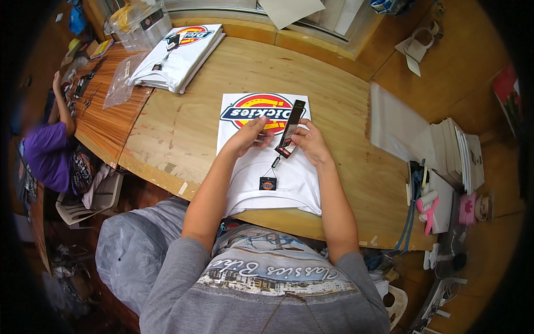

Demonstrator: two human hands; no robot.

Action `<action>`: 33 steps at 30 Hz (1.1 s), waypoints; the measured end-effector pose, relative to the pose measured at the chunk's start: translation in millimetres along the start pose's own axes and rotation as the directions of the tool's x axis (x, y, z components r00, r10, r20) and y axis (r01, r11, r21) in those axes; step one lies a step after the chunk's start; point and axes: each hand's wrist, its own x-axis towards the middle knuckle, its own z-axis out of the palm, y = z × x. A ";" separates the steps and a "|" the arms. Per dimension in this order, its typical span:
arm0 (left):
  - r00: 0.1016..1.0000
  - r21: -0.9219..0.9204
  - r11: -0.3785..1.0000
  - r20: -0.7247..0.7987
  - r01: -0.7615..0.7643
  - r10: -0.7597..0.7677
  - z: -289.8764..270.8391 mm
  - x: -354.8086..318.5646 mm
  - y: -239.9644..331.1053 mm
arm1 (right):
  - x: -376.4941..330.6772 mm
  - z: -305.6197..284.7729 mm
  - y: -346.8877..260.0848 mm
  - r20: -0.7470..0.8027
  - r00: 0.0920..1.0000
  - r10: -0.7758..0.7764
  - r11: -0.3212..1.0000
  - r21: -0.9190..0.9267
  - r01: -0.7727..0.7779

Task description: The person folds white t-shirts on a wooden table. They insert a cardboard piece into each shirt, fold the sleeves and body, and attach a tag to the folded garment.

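A folded white T-shirt (245,161) with a red, yellow and blue printed emblem lies on the table in front of me, its collar toward me. Between thumb and fingers, my right hand (311,143) grips a long black hang tag (290,128) that carries a pale label. A cord runs from this tag's lower end to a small square black tag (268,183) resting near the collar. Just left of the long tag, my left hand (252,137) hovers over the emblem with thumb and fingers apart; nothing shows in its grasp.
A stack of folded white T-shirts (194,55) sits at the far left beside a clear plastic bag (123,80). Clear plastic sheets (397,122) and stacked cards (448,150) lie right, near pink-handled scissors (427,211). Another person in purple (49,156) works at left.
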 end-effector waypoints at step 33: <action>0.567 0.808 0.218 0.166 -0.547 0.807 53.3 -12.5 -32.4 | -9.1 14.4 5.7 -0.301 0.953 -0.025 1.000 -0.008 0.024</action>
